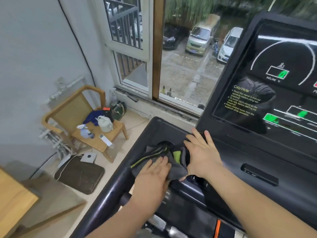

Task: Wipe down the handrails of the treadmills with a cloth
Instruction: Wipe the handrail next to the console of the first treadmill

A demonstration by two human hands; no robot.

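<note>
Since the cloth (178, 169) lies bunched, left grip (154, 172) presses it flat-fingered; right grip (202, 157), open just right of the cloth, seemingly steadies it.

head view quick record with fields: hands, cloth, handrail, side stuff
left hand: flat on the cloth, fingers straight
right hand: fingers spread on the console tray, beside the cloth
cloth: grey with green stripes, bunched on the console tray
handrail: black, below left of the cloth
chair: wooden, holds a spray bottle and a kettle
</note>
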